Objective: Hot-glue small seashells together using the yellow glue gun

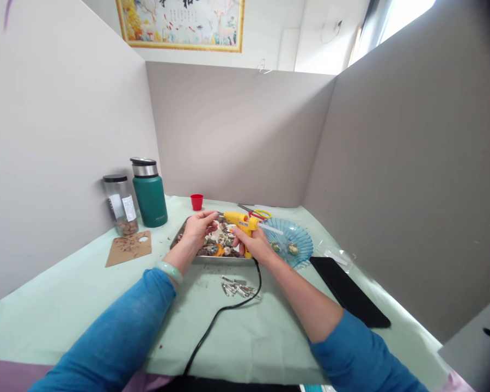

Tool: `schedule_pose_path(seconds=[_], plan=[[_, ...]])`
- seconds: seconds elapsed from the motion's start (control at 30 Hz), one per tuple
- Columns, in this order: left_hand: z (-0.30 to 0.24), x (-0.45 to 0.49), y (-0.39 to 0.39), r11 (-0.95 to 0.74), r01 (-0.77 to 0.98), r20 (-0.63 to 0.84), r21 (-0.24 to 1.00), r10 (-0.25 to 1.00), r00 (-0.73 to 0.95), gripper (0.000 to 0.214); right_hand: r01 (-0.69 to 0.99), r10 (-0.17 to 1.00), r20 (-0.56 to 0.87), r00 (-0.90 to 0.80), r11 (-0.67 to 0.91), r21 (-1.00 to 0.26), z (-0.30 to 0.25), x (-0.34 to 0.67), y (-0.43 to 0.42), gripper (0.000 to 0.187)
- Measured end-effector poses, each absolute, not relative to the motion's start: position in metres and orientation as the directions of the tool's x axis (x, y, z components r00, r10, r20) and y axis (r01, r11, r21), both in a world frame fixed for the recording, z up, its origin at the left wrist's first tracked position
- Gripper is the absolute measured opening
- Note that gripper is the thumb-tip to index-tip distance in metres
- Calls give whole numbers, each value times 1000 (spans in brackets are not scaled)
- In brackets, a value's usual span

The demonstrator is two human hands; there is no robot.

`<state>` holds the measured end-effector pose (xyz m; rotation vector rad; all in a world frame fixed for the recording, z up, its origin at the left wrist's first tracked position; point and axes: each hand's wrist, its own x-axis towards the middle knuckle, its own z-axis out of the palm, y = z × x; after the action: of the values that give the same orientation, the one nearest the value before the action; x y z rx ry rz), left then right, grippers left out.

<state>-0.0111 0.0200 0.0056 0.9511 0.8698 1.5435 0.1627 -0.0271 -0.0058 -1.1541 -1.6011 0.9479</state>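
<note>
In my right hand (256, 245) is a yellow hot glue gun (239, 219), its nozzle pointing left and a clear glue stick (271, 228) sticking out of its back. Fingers and thumb of my left hand (201, 226) are pinched together close to the nozzle; whatever they hold is too small to make out. Both hands are above a metal tray (224, 260) filled with shells and other small decorative pieces (216, 247). From the gun's handle a black cord (218, 313) runs down across the table toward me.
Small silvery pieces (239, 288) lie before the tray. A blue glass plate (304, 239) holds small items at right, near scissors (255, 212) and a black slab (351, 294). Leftward stand a green bottle (150, 198), a jar (122, 207), a brown board (128, 247) and a red cup (196, 202).
</note>
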Motion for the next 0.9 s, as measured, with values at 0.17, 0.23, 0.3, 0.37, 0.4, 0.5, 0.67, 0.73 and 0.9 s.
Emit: schedule_pose_path(seconds=[0.17,0.23,0.3,0.37,0.4,0.5,0.67,0.73,0.9], plan=[[4,-11,21,-167,-406,132,899,985,-113,31,240,956,250,-152,281,-929,-8,163,-26,44],[4,-11,23,-168,-411,130,896,984,-120,31,251,957,249,-152,281,-927,-10,164,-23,46],[2,-12,25,-175,-414,136,893,983,-122,32,249,955,253,-152,285,-926,-12,165,-21,47],[1,-12,26,-182,-418,144,890,982,-121,33,248,954,257,-157,290,-924,-13,165,-20,48],[1,-12,26,-183,-417,146,890,982,-121,33,247,953,258,-162,292,-924,-13,165,-20,48],[1,-12,26,-178,-403,142,898,983,-117,33,220,949,263,-174,298,-929,-12,164,-21,45],[0,-12,27,-181,-408,146,895,982,-116,35,196,943,279,-182,313,-929,-12,164,-21,43],[-2,-13,30,-195,-424,157,885,980,-123,35,213,946,268,-184,305,-928,-13,164,-20,46],[-5,-16,36,-203,-443,169,873,979,-116,37,237,951,261,-168,296,-925,-17,166,-17,49]])
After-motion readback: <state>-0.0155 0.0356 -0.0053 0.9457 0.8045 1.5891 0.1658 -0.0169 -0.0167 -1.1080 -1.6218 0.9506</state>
